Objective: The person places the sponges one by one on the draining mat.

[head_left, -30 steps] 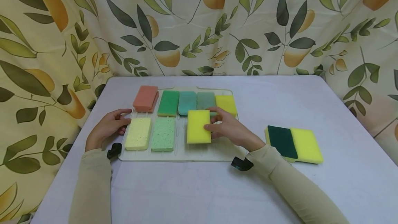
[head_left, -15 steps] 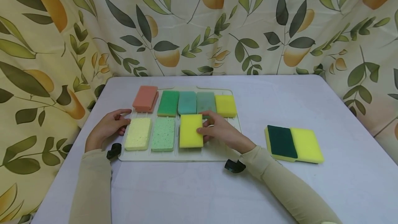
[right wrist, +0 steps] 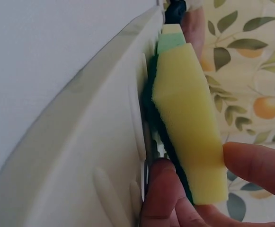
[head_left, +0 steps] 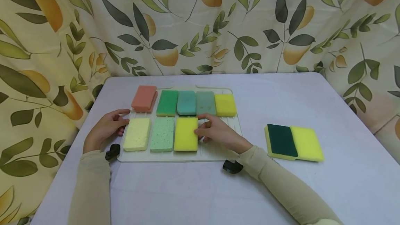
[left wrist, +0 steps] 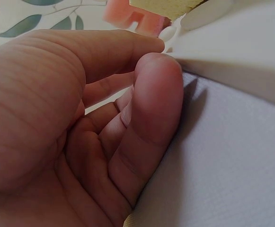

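My right hand (head_left: 222, 131) pinches a yellow scouring sponge (head_left: 185, 134) by its right edge. In the right wrist view the sponge (right wrist: 194, 123) has its dark green pad underneath, close over a white ribbed tray (head_left: 218, 150). Thumb and fingers lie on opposite faces of it. Left of it a pale green speckled sponge (head_left: 162, 134) and a pale yellow one (head_left: 136, 134) lie on the tray. My left hand (head_left: 107, 127) has loosely bent fingers with the tips right at the tray's left rim; in the left wrist view the hand (left wrist: 94, 118) shows nothing within it.
Along the tray's back stand coral (head_left: 143, 98), green (head_left: 167, 103), teal (head_left: 186, 103), grey-green (head_left: 205, 103) and yellow (head_left: 225, 105) sponges. Two more yellow sponges, one with a dark green pad (head_left: 282, 140), lie on the white tablecloth at right. A leaf-patterned curtain (head_left: 200, 27) hangs behind.
My right hand has carried the yellow sponge left and down, from over the tray's middle to beside the pale green sponge. The left hand has stayed at the rim.
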### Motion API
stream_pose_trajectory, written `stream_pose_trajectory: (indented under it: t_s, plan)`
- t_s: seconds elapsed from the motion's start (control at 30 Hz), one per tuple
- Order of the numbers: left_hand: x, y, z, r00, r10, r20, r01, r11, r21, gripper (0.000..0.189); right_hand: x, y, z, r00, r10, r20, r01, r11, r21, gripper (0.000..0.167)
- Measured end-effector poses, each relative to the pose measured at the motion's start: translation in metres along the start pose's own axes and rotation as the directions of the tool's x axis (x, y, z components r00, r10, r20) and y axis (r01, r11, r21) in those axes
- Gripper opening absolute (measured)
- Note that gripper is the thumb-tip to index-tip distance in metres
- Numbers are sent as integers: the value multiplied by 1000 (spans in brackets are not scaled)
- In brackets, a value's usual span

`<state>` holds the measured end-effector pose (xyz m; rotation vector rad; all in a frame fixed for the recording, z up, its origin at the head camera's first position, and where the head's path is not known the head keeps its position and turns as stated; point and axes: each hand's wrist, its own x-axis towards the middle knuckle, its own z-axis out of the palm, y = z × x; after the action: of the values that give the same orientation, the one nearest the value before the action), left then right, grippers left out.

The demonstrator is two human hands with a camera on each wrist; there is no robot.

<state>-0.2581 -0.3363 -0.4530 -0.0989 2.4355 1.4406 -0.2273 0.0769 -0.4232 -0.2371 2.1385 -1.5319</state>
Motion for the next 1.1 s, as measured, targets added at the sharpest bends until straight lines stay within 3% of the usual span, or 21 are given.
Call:
stream_pose_trajectory:
  t_s: [0.83, 1.1]
  plan:
    - [-4, 3, 1, 1000, -12, -8, 12, 1000, 22, 60, 3, 2, 0, 998, -54, -15, 53, 997, -54, 59]
    - [-4, 4, 1, 1000, 6, -2, -6, 1000, 30, 59, 1, 4, -1, 998, -64, -30, 63, 998, -24, 53]
